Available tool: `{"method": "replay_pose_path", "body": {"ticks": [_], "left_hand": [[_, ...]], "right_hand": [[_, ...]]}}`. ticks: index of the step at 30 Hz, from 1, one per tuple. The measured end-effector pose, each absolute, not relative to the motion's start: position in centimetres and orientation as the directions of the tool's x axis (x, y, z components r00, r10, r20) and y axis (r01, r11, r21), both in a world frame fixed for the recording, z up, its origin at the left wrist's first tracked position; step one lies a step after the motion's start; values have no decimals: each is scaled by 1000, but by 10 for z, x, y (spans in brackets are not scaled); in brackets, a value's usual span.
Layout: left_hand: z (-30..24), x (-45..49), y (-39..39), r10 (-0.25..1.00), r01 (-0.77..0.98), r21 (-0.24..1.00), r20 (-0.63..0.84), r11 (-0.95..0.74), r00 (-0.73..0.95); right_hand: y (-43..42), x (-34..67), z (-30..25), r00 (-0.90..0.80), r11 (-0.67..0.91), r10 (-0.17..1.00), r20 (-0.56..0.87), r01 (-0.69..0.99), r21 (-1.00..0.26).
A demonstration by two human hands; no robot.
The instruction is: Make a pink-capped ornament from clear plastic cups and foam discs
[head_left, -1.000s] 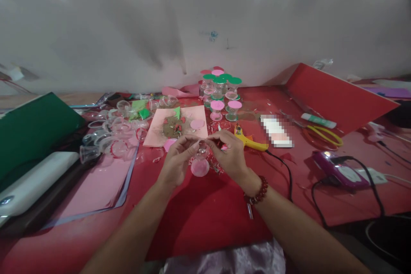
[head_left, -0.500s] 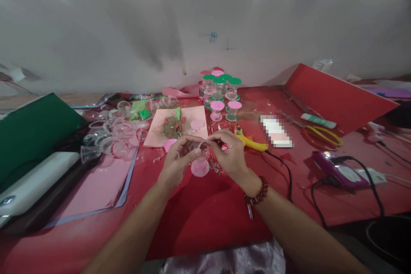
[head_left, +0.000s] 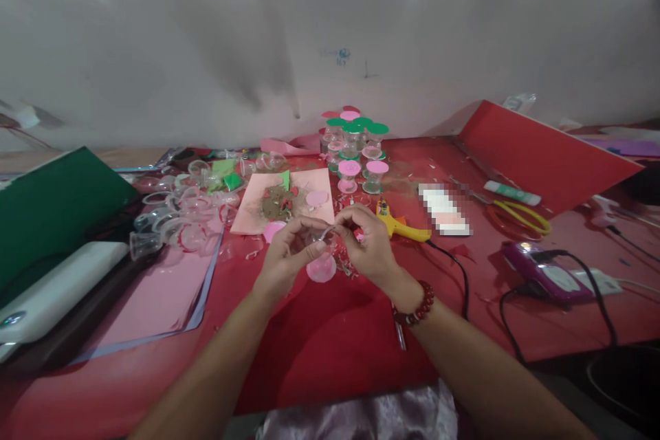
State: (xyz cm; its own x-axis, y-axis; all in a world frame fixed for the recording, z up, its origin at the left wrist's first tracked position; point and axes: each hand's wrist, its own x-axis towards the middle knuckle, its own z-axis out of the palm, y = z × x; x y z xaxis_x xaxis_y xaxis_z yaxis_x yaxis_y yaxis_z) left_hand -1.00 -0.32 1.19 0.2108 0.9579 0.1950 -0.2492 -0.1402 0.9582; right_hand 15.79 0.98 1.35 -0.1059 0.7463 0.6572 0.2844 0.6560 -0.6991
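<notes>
One red table (head_left: 438,285), peach sheet (head_left: 247,216) far, left of centre. Left hand (head_left: 283,256) and right hand (head_left: 370,247): fingertips narrow, gripping. Yellow glue gun (head_left: 407,229) just right of right hand. Clear plastic cup (head_left: 331,245) held between both, pink disc (head_left: 321,269) at its near end.

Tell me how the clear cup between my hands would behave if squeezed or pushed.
The clear cup looks thin-walled, so it's probably light. Its curved rim, between the left hand and right hand, may flex or crack if squeezed. Its round pink end suggests it could roll on its side.
</notes>
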Motion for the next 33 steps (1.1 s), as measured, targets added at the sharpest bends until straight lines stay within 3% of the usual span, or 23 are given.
{"method": "replay_pose_path", "body": {"ticks": [7, 13, 18, 22, 33], "left_hand": [[7, -4, -2, 966, -238, 955, 214, -175, 148], [9, -5, 3, 985, -376, 913, 170, -158, 1], [14, -6, 3, 993, -478, 875, 113, -82, 35], [18, -6, 3, 997, -556, 831, 41, 6, 71], [20, -7, 3, 988, -632, 762, -75, 144, 134]], "right_hand": [[9, 153, 6, -90, 657, 732, 675, 357, -664], [3, 147, 4, -105, 653, 741, 664, 346, -674], [11, 153, 0, 58, 555, 810, 584, 249, -794], [17, 157, 0, 158, 536, 804, 573, 224, -814], [18, 159, 4, 158, 381, 890, 427, 256, -888]]}}
